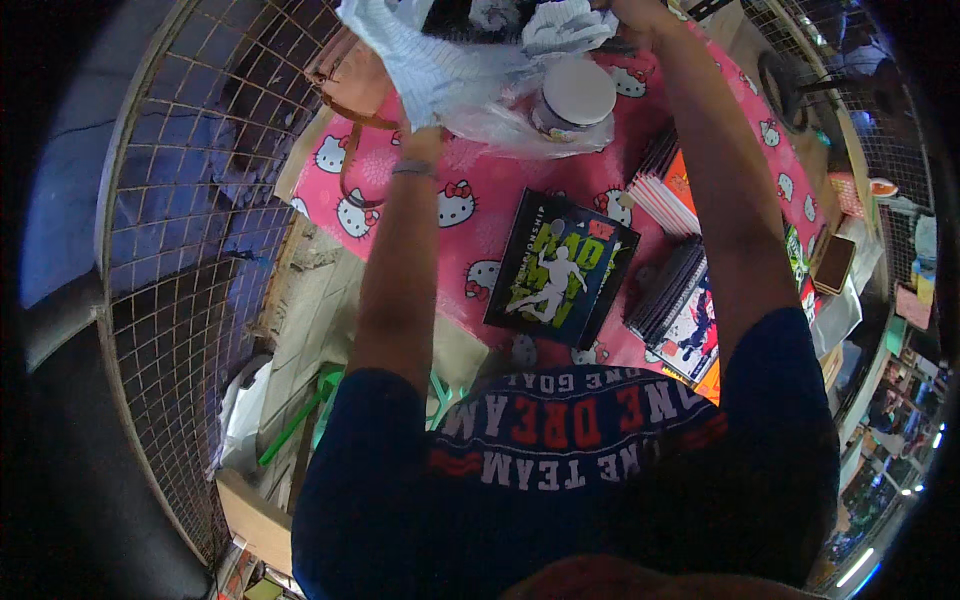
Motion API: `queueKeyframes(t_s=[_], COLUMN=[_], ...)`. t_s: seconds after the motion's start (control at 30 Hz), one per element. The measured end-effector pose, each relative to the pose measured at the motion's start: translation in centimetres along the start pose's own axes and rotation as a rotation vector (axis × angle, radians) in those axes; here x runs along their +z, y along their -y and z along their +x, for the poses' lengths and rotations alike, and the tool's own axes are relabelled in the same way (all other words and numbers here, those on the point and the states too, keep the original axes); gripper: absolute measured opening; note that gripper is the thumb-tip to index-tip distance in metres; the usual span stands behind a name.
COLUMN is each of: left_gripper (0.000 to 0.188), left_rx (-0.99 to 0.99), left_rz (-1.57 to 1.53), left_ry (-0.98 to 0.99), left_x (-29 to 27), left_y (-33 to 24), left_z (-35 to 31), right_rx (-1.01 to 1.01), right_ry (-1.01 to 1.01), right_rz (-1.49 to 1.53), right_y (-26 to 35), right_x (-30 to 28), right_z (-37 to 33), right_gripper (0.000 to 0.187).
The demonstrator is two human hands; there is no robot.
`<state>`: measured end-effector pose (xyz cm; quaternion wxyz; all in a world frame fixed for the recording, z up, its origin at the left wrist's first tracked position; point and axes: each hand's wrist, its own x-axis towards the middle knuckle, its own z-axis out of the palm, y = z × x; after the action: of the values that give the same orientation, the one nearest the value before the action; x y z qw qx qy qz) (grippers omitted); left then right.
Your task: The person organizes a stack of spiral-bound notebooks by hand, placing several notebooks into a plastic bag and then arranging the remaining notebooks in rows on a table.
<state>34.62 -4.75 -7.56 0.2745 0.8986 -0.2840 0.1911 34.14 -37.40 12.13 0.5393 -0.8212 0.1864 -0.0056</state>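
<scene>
At the far end of the table, both my arms reach to a white-and-blue striped plastic bag (440, 65). My left hand (421, 143) is closed at its near left edge, its fingers mostly hidden by the plastic. My right hand (640, 14) is at the bag's far right side, cut by the top edge of the picture; its fingers are not clear. Dark contents show inside the bag's mouth. Just on the near side, a jar with a white lid (578, 92) stands against clear, crinkled plastic. Closer to me lies a black printed book (562, 265).
A pink cat-print cloth (400, 222) covers the table. Stacked books (672, 300) lie on the right, near a phone (833, 264). A tan bag with a brown strap (352, 80) is at the far left. Wire mesh (190, 250) runs along the left side.
</scene>
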Motion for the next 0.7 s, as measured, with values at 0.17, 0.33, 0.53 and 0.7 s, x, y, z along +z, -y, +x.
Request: queueKeyframes(t_s=[0.17,0.33,0.53,0.7], left_gripper=[0.043,0.044,0.045,0.049], left_rx=[-0.355,-0.625,-0.864,-0.920], left_rz=[-0.018,-0.551,-1.122,-1.294], left_ry=[0.353,0.285,0.163,0.227], left_x=[8.7,4.2,-0.7,-2.7], left_y=[-4.2,-0.6,1.4,-4.4], left_z=[2.4,2.0,-1.8,-0.7], right_rx=[0.301,0.081,0.047,-0.759], right_ry=[0.118,0.383,0.835,0.660], right_rz=[0.136,0.239,-0.490,-1.353], right_y=[-7.0,-8.8,-7.3,-12.3], right_x=[0.8,5.5,9.8,8.6], right_z=[2.8,4.8,6.6,10.5], right_gripper=[0.054,0.062,0.058,0.056])
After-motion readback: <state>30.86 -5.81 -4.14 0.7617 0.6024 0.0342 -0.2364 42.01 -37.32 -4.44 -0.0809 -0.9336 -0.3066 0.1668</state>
